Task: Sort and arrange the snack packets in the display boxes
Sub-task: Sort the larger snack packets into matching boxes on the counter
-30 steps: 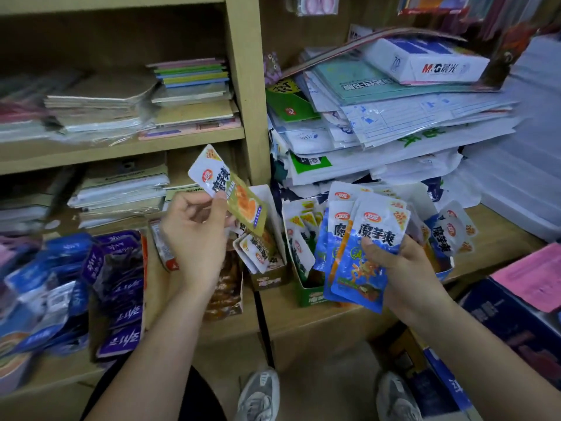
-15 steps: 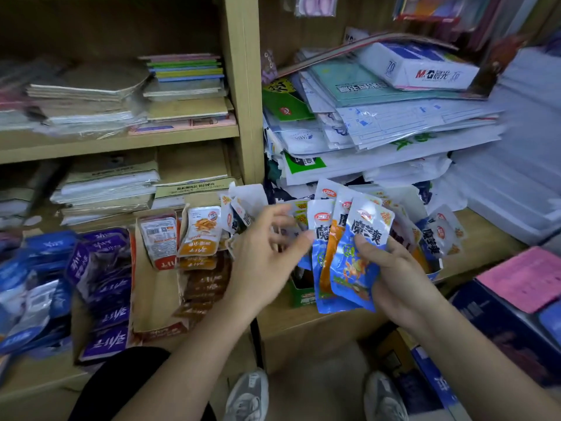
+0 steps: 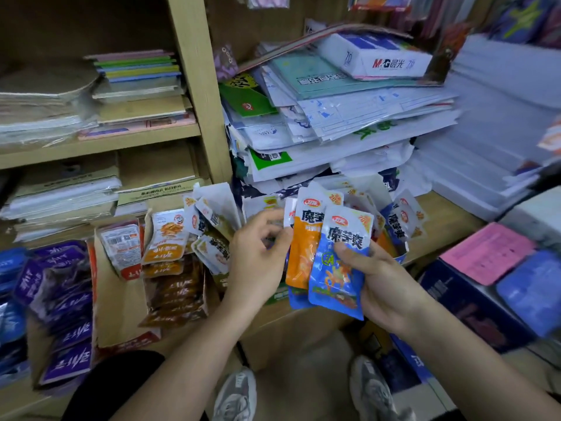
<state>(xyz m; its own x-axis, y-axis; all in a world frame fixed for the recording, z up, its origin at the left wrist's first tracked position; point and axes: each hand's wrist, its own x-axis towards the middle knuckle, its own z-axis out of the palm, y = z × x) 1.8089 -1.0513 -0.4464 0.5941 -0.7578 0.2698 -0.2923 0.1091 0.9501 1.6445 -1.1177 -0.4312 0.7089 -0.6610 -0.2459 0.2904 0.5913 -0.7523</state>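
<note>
Head view: mid-sort — your right hand (image 3: 385,290) clasps glossy blue foil snack packets (image 3: 334,287); your left hand (image 3: 258,259) pinches the orange foil packet (image 3: 303,256) beside them. Next, slide it free.

View: a single wide-angle one, worn on the person's head.
Facing: forward and down, across the wooden shelf (image 3: 198,95) to the floor.
Nearness: close; the left hand (image 3: 258,259), right hand (image 3: 385,287) and snack packets (image 3: 337,268) fill mid-frame, with the shoes (image 3: 236,396) at the bottom edge.
</note>
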